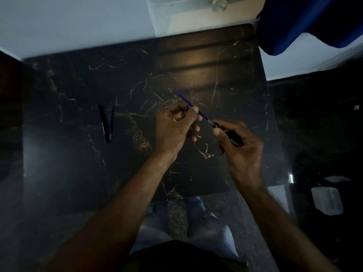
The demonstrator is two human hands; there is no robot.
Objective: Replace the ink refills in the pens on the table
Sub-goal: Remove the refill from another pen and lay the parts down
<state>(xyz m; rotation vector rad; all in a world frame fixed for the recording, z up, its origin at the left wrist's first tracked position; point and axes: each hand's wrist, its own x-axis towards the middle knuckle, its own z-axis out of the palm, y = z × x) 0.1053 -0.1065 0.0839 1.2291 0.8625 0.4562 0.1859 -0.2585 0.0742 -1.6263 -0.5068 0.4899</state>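
Dim room, low light. Desk (68, 154) black marble-look, pale gold veining, glossy top (warm glow reflected near far edge). Pale bluish-white wall (68, 22) behind desk. Blue fabric (306, 22) hanging at upper right, curtain or cloth, cannot tell. Tan panel (206, 18) at top centre, blurred. Dark speckled floor (174, 214) below near edge. White container (327, 200) on dark surface at right.

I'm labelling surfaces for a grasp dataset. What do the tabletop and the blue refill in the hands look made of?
The tabletop looks like polished black marble or a marble-look laminate: pale gold veins and a glossy reflection of the lamp light. The blue refill, pinched by the left hand and meeting the pen barrel in the right hand, looks like thin, smooth plastic tubing, though the dim light leaves that uncertain.
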